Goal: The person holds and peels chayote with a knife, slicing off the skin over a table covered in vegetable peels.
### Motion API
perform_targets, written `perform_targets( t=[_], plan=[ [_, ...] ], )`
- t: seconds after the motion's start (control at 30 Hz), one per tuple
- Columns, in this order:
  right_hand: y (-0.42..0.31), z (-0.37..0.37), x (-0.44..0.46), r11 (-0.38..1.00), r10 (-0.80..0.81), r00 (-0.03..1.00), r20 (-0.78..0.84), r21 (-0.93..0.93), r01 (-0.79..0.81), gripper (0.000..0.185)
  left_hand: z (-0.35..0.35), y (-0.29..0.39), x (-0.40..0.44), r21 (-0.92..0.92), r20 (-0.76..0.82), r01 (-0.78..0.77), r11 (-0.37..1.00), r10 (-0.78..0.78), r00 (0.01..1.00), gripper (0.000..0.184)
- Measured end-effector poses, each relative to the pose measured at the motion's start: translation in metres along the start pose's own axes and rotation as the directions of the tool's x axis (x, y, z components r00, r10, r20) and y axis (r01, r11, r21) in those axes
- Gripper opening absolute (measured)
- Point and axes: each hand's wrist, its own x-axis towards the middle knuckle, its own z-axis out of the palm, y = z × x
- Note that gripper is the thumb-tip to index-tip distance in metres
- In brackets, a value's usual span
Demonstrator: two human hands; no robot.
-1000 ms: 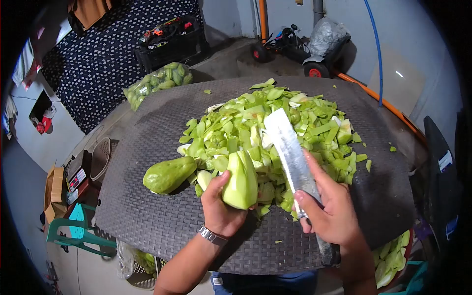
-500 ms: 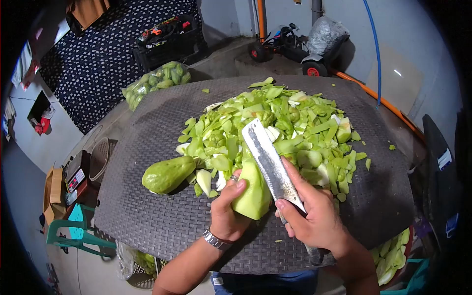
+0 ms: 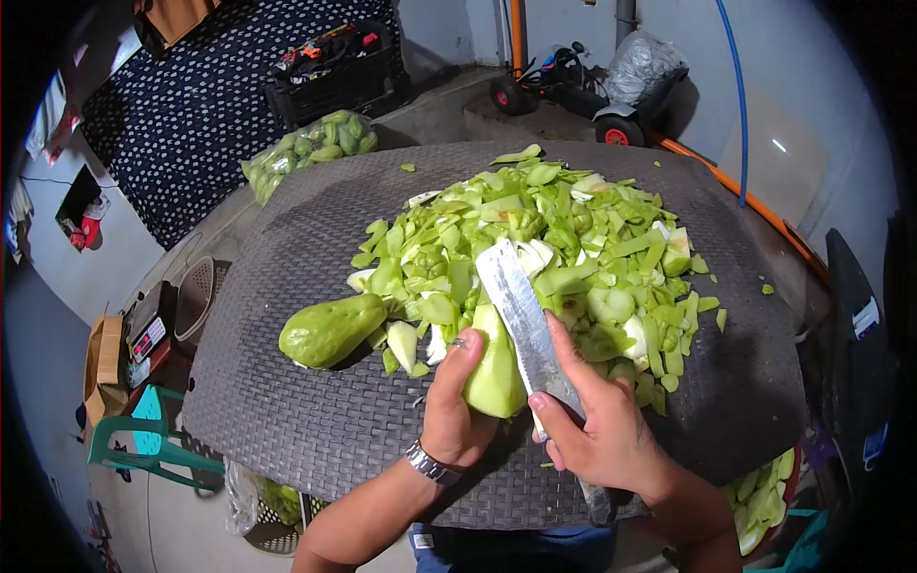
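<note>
My left hand point(image 3: 457, 406), with a metal watch on its wrist, is closed around a pale green peeled chayote point(image 3: 494, 368). Gripped in my right hand point(image 3: 602, 420) is a knife point(image 3: 523, 310) with a broad, smeared blade. The blade lies along the right side of the chayote, its tip pointing away over the peels. Beyond both hands spreads a heap of green peelings point(image 3: 535, 224) with white pieces among them. An unpeeled chayote point(image 3: 332, 330) rests on the table to the left, beside a pale cut piece point(image 3: 403, 346).
The dark woven-pattern table point(image 3: 287, 420) has a bag of chayotes point(image 3: 320, 143) behind its far left edge. At the left stand a teal chair point(image 3: 153, 439), a scale point(image 3: 148, 339) and a basket point(image 3: 198, 296). Peeled pieces point(image 3: 761, 506) sit in a container at lower right.
The chayote has turned slightly in my left hand, and the knife has shifted a little down along its right side. The whole view has moved slightly.
</note>
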Motion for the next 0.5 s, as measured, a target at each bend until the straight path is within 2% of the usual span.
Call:
perform_targets(
  t=[0.03, 0.13, 0.2, 0.23, 0.27, 0.3, 0.37, 0.5],
  plan=[
    [-0.001, -0.001, 0.0, 0.999, 0.032, 0.999, 0.023, -0.02, -0.032, 0.073, 0.002, 0.001, 0.0, -0.007, -0.001, -0.008, 1.0, 0.008, 1.0, 0.062],
    [-0.006, -0.004, -0.003, 0.996, 0.061, 0.995, 0.073, -0.076, -0.056, 0.072, 0.0, 0.005, 0.007, -0.116, -0.194, -0.056, 0.992, 0.032, 0.981, 0.057],
    [-0.003, -0.002, -0.004, 0.976, -0.071, 0.997, 0.014, -0.207, 0.072, 0.072, -0.01, 0.01, 0.009, -0.082, -0.244, -0.096, 0.992, 0.073, 0.967, 0.054],
    [0.002, 0.002, -0.005, 0.927, -0.209, 0.977, -0.041, -0.327, 0.185, 0.071, -0.012, 0.013, 0.009, -0.066, -0.272, -0.12, 0.991, 0.098, 0.957, 0.053],
    [0.003, 0.004, -0.005, 0.888, -0.278, 0.959, -0.06, -0.396, 0.233, 0.071, -0.011, 0.013, 0.009, -0.095, -0.313, -0.136, 0.986, 0.1, 0.944, 0.049],
    [0.004, 0.006, -0.004, 0.842, -0.345, 0.935, -0.078, -0.466, 0.272, 0.071, -0.008, 0.012, 0.008, -0.087, -0.311, -0.154, 0.984, 0.12, 0.943, 0.049],
    [0.002, 0.009, -0.005, 0.829, -0.331, 0.94, -0.089, -0.503, 0.244, 0.072, -0.002, 0.009, 0.009, -0.071, -0.297, -0.181, 0.981, 0.153, 0.943, 0.05],
    [0.012, 0.013, -0.002, 0.783, -0.408, 0.909, -0.086, -0.544, 0.301, 0.074, -0.008, -0.004, 0.01, -0.058, -0.173, -0.183, 0.981, 0.17, 0.97, 0.056]
  ],
)
